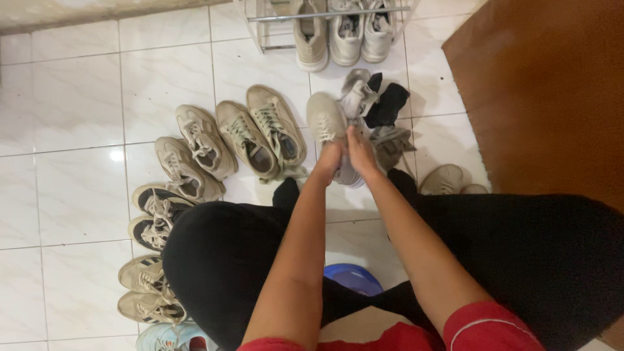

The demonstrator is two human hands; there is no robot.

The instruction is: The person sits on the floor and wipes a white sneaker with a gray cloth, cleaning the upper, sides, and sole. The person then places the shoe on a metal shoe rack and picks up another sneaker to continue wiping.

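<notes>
We record both hands meeting at the middle of the view: the left hand [329,158] and the right hand [361,153] are each closed around one light beige lace-up sneaker [330,127], which is lifted off the floor with its toe pointing toward 12 o'clock and its heel end between the palms; the fingers wrap the rear of the shoe, so we judge the grasp firm on both sides. Just at 3 o'clock of that sneaker lies a loose heap of grey and black socks and cloth [380,107], touching or overlapping the shoe's side; we cannot tell whether a second shoe hides under it. At 9 to 10 o'clock of the hands, two beige sneaker pairs [242,135] stand side by side in an orderly slanted row on the white glossy floor tiles [71,97], and further round toward 8 and 7 o'clock follow a black-and-white laced pair [155,214] and a beige striped pair [148,291], so the sorted line looks largely built. At 12 o'clock a metal-tube shoe rack [331,12] holds pale shoes. One beige shoe toe [443,179] shows at 4 o'clock beside the knee, apart from the row. In our judgement the held sneaker and the heap remain unplaced
</notes>
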